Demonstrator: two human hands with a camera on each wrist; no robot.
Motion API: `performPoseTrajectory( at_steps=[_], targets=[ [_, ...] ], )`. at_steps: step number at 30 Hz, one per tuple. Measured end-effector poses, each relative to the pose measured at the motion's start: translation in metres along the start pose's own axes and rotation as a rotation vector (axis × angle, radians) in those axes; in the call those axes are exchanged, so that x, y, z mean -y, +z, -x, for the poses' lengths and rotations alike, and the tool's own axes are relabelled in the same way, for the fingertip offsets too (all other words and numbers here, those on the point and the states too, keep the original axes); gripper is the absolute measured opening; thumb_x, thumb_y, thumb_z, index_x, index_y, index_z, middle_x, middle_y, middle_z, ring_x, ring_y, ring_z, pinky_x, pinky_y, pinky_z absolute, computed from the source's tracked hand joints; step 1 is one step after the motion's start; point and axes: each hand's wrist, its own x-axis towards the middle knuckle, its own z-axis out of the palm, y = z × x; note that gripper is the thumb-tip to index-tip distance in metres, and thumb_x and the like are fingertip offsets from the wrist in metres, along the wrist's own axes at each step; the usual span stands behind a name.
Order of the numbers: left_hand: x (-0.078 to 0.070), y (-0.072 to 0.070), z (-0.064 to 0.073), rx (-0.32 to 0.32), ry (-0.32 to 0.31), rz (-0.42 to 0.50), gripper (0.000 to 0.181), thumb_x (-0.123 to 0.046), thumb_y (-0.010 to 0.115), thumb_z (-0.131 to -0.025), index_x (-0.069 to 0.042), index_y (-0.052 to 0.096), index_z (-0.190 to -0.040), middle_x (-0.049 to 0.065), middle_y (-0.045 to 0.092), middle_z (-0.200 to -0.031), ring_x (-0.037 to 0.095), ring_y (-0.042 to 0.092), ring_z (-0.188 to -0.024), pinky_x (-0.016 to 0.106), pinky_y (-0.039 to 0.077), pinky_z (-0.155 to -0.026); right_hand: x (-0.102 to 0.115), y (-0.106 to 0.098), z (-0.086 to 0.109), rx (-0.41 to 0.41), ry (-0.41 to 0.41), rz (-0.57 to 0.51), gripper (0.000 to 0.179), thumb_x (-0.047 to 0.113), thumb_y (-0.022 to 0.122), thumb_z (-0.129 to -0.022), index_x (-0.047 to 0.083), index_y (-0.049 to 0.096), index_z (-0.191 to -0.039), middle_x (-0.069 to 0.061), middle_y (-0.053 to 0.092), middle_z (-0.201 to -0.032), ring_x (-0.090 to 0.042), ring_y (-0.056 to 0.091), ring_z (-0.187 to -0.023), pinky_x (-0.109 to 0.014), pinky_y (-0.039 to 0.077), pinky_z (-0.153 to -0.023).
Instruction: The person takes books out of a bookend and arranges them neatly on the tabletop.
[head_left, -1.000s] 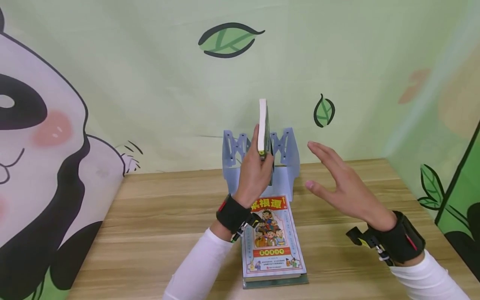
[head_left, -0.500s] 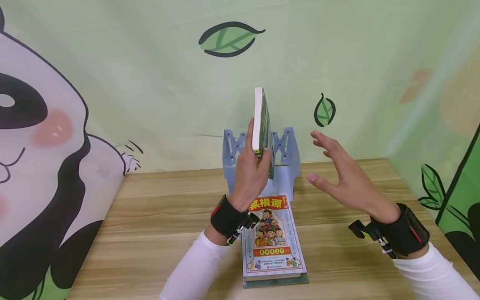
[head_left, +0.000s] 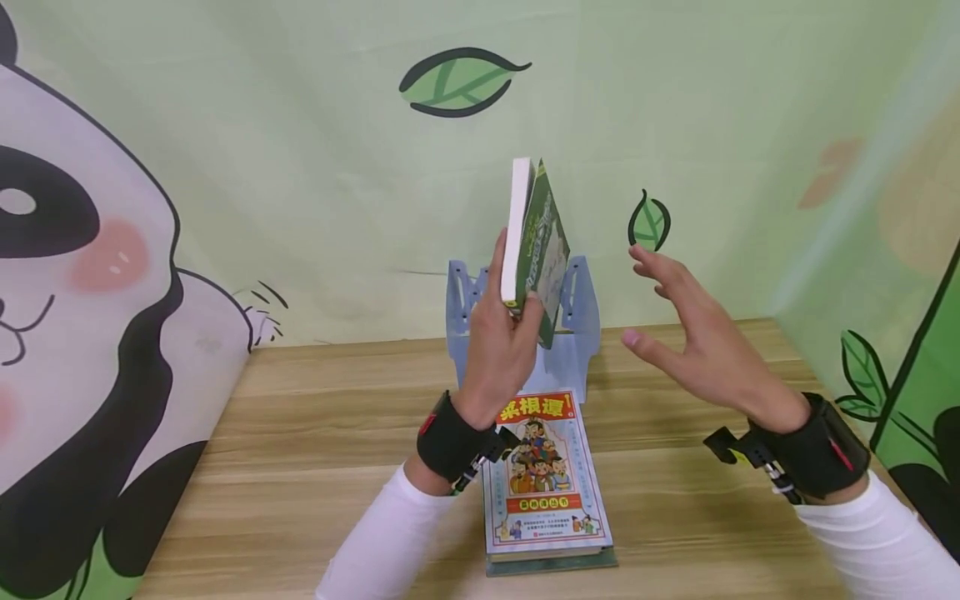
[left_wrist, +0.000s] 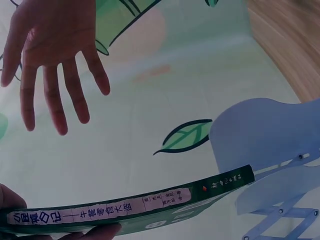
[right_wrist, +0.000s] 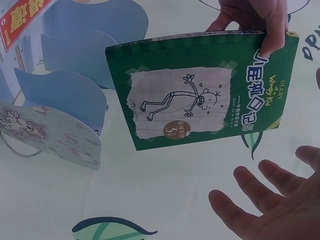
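Observation:
A green paperback book (head_left: 546, 250) is held up in my left hand (head_left: 498, 350), thumb on its cover and fingers behind. Its cover, with a cartoon figure on torn paper, faces the right wrist camera; the spine (left_wrist: 125, 205) shows in the left wrist view. The cover edge stands slightly apart from the white pages. To the right, my right hand (head_left: 697, 350) hovers with spread fingers, apart from the book. Behind the held book stands a pale blue expandable bookend (head_left: 581, 308), partly hidden by it.
Books lie stacked on the wooden table (head_left: 322, 433) before the bookend; the top one (head_left: 551, 483) has a red title and cartoon figures. A green cloth backdrop (head_left: 300, 167) with a panda and leaves rises behind the table.
The green book has risen slightly and turned, so more of its cover shows. My right hand has shifted a little up and to the right, staying spread.

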Motion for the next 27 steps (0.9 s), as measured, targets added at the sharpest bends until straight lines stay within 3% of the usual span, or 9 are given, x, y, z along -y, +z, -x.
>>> performPoseTrajectory(
  at_steps=[5, 10, 16, 22, 27],
  targets=[
    [-0.009, -0.002, 0.000, -0.018, 0.071, 0.033, 0.077, 0.007, 0.039, -0.096, -0.028, 0.012, -0.159, -0.002, 0.032, -0.160, 0.017, 0.042, -0.141, 0.047, 0.047, -0.104, 0.000, -0.004, -0.002, -0.020, -0.005, 0.004, 0.087, 0.014, 0.070, -0.089, 0.028, 0.020, -0.158, -0.003, 0.030, -0.160, -0.029, 0.037, -0.141, -0.051, 0.036, -0.106],
    [-0.020, -0.007, 0.000, -0.043, 0.151, 0.048, 0.074, 0.006, 0.039, -0.095, -0.024, 0.015, -0.159, -0.003, 0.034, -0.159, 0.017, 0.043, -0.140, 0.044, 0.047, -0.105, 0.002, -0.008, -0.004, -0.026, -0.001, 0.001, 0.085, 0.015, 0.070, -0.089, 0.028, 0.020, -0.158, -0.005, 0.031, -0.159, -0.030, 0.036, -0.141, -0.056, 0.036, -0.106],
    [-0.028, -0.016, 0.000, -0.041, 0.180, 0.073, 0.070, 0.005, 0.040, -0.096, -0.019, 0.018, -0.158, 0.001, 0.035, -0.159, 0.018, 0.044, -0.140, 0.045, 0.047, -0.103, 0.004, -0.012, -0.005, -0.029, -0.004, 0.017, 0.084, 0.015, 0.068, -0.090, 0.027, 0.020, -0.158, -0.006, 0.031, -0.159, -0.031, 0.036, -0.141, -0.054, 0.036, -0.106],
    [-0.027, -0.026, 0.000, -0.057, 0.216, 0.026, 0.062, 0.001, 0.043, -0.099, -0.010, 0.021, -0.157, 0.007, 0.041, -0.156, 0.021, 0.048, -0.137, 0.044, 0.049, -0.101, 0.006, -0.013, -0.006, -0.033, -0.008, 0.021, 0.084, 0.014, 0.068, -0.089, 0.026, 0.021, -0.158, -0.006, 0.032, -0.159, -0.031, 0.036, -0.141, -0.054, 0.036, -0.106],
    [-0.029, -0.033, 0.003, -0.058, 0.210, 0.004, 0.061, -0.001, 0.045, -0.100, -0.010, 0.024, -0.156, 0.009, 0.044, -0.153, 0.022, 0.051, -0.135, 0.043, 0.051, -0.099, 0.006, -0.013, -0.007, -0.028, -0.007, 0.012, 0.085, 0.013, 0.069, -0.089, 0.026, 0.021, -0.158, -0.006, 0.032, -0.159, -0.030, 0.036, -0.141, -0.053, 0.036, -0.106]
  ],
)
